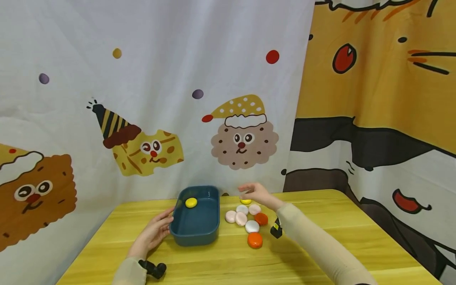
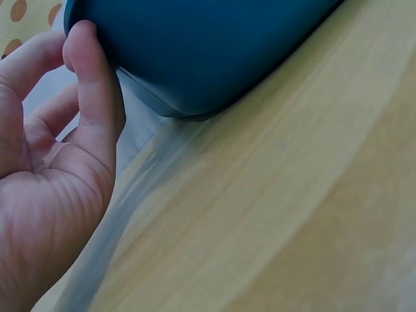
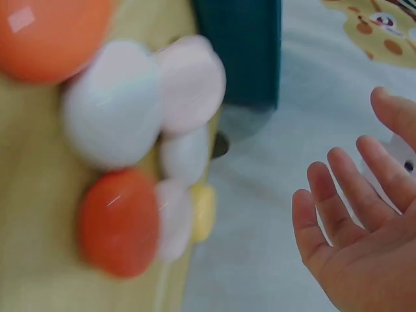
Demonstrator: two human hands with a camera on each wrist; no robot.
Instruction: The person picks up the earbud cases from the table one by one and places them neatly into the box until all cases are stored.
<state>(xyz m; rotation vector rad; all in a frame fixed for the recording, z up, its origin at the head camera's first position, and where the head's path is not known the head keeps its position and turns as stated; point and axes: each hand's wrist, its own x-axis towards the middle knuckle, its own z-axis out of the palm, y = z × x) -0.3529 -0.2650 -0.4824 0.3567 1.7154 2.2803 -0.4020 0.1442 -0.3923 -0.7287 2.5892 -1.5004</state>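
Observation:
A dark blue rectangular box (image 1: 196, 239) stands on the table with one yellow rounded disc (image 1: 191, 202) inside. At the box's left side, my left hand (image 1: 154, 231) touches the wall near the rim with relaxed fingers; in the left wrist view a fingertip (image 2: 83, 49) lies against it. My right hand (image 1: 257, 192) hovers above a second yellow disc (image 1: 246, 201), its fingers spread and holding nothing. Nearer me are smooth discs of the same shape: pale pink (image 1: 241, 219), white (image 1: 252, 226), red-orange (image 1: 261, 219) and orange (image 1: 255, 240).
The wooden-patterned table (image 1: 320, 233) ends at the back against a white curtain (image 1: 156, 79) printed with cartoon figures. Another printed curtain (image 1: 377, 99) hangs at the right. Small black camera mounts (image 1: 153, 269) sit on both wrists.

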